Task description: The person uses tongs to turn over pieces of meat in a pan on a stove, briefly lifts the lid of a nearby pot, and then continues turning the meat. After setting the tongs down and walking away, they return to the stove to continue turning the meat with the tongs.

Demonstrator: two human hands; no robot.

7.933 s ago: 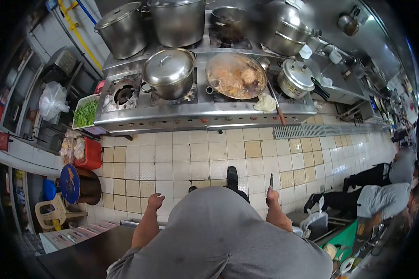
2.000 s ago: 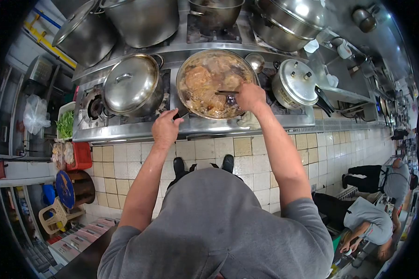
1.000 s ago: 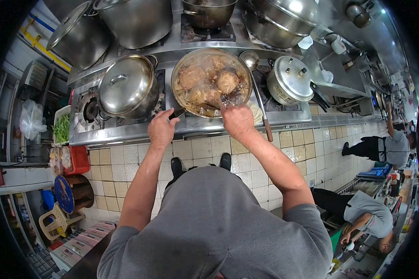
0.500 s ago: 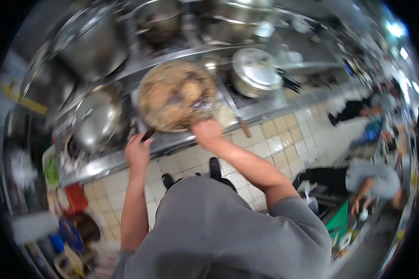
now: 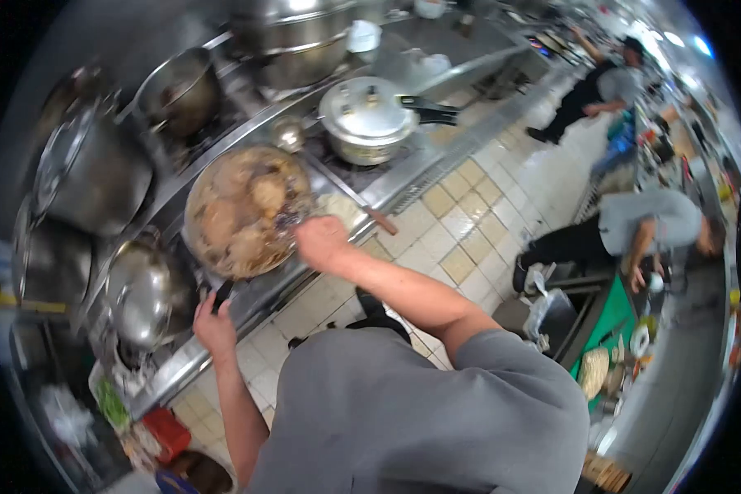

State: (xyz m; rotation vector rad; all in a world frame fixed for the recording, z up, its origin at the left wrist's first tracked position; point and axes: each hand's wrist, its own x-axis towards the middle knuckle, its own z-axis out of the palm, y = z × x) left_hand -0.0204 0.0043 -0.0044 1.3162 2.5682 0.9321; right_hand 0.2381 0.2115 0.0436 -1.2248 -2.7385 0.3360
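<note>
A wide round pan (image 5: 191,235) on the stove holds browned pieces in bubbling liquid. At its near right rim is my right hand (image 5: 321,241), its fingers closed; what they hold, if anything, is hidden. My left hand (image 5: 214,325) is closed around a black handle (image 5: 224,294) at the pan's near left side. A ladle (image 5: 289,134) with a wooden handle end lies on the stove to the right of the pan. Beyond it stands a lidded pressure cooker (image 5: 368,114).
A shiny metal wok (image 5: 144,292) sits at the left, near large pots (image 5: 95,177). Another pot (image 5: 179,95) and a stacked steamer (image 5: 296,41) stand behind. A co-worker (image 5: 650,226) bends over a green board (image 5: 609,329) at the right; a second person (image 5: 605,86) stands farther back.
The view has turned, so the pan, stove and both hands appear farther left and lower. Both hands stay at the pan. The farther person's arm is now raised.
</note>
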